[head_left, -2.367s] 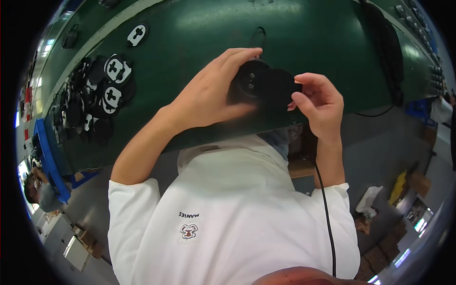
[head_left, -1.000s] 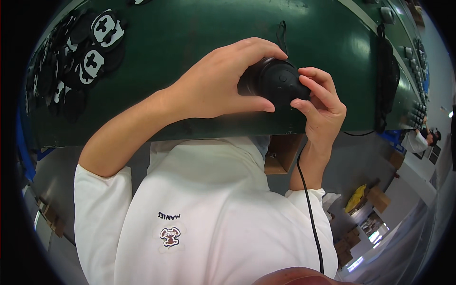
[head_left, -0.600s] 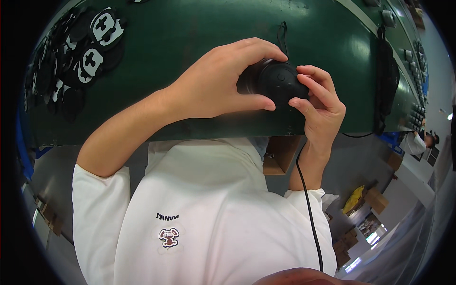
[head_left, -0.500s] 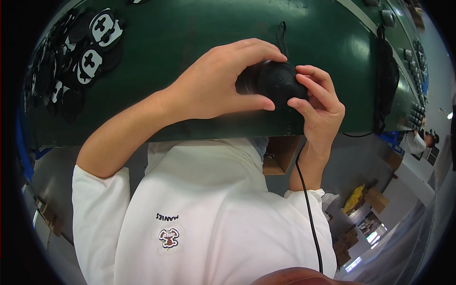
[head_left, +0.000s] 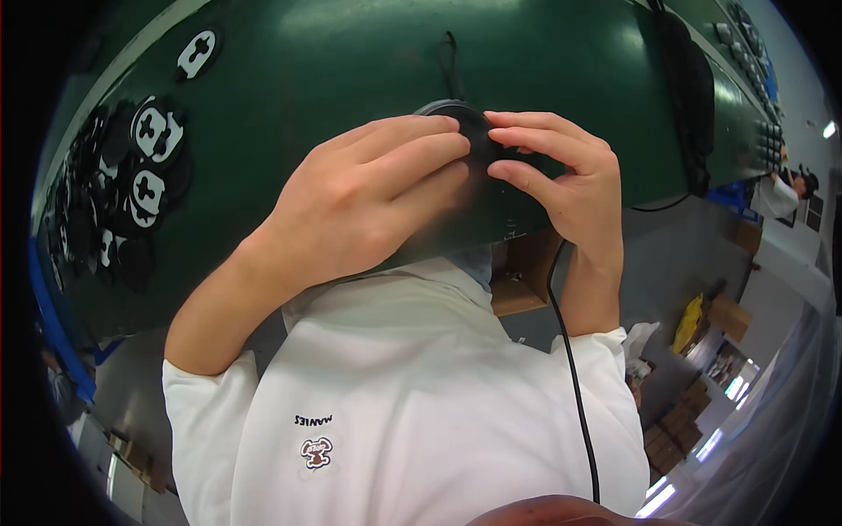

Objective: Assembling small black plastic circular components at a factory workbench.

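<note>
Between my hands, on or just above the green table (head_left: 351, 53), is a black rounded device (head_left: 478, 131), mostly hidden by my fingers. A thin black strap loop (head_left: 448, 66) reaches away from its far side. My left hand (head_left: 360, 184) lies over the device's left part with its fingers curled round it; its thumb is hidden. On the right side, my right hand (head_left: 561, 167) has thumb and fingers bent, their tips at the device's edge.
Several flat black pieces with white cut-out panels (head_left: 151, 131) are heaped at the left; one black-and-white piece (head_left: 197, 54) lies apart. A black bag (head_left: 688, 96) rests along the right table edge. Under the near edge stands a cardboard box (head_left: 522, 285). A black cable (head_left: 570, 368) hangs beside my right arm.
My left hand has moved from gripping the device's sides to covering it with its fingers. The device has turned, and its round face with buttons is now hidden. The view has shifted.
</note>
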### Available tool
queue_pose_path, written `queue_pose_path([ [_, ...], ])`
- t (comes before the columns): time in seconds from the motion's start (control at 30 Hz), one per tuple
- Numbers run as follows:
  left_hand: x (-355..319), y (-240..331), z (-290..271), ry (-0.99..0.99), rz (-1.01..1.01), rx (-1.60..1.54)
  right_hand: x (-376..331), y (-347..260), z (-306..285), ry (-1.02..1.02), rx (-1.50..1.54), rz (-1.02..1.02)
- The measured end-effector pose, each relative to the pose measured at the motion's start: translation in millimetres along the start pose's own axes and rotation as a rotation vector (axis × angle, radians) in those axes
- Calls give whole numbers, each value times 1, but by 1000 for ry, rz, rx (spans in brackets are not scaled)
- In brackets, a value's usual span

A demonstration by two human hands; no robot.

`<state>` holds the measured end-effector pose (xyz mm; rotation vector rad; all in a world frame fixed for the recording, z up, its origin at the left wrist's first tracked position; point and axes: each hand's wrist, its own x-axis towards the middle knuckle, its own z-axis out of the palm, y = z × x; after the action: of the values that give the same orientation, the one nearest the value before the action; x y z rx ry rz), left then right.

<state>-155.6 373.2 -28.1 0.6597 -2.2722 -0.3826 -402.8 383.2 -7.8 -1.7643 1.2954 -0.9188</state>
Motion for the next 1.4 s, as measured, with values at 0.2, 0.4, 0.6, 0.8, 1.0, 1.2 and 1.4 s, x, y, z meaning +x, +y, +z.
queue_pose_path([
  [0.2, 3, 2, 0, -27, -6, 39, 9, -12, -16, -123, -49, 36],
  [0.4, 0, -5, 6, 2, 44, 80, -21, 3, 11, 69, -172, -79],
  [0.6, 13, 5, 0, -62, 49, 250, -17, 6, 23, 224, 352, 236],
  [0.8, 24, 15, -8, -416, 230, 558, -14, 20, -24, 206, 240, 340],
  [1.0, 96, -8, -24, -816, 435, 586, -15, 64, -50, 561, 373, 262],
  [1.2, 174, -180, -15, 112, -437, 61, -19, 59, -47, 538, 308, 205],
  [1.4, 202, -281, -1, 36, -528, 422, -11, 60, -34, 513, 161, 182],
])
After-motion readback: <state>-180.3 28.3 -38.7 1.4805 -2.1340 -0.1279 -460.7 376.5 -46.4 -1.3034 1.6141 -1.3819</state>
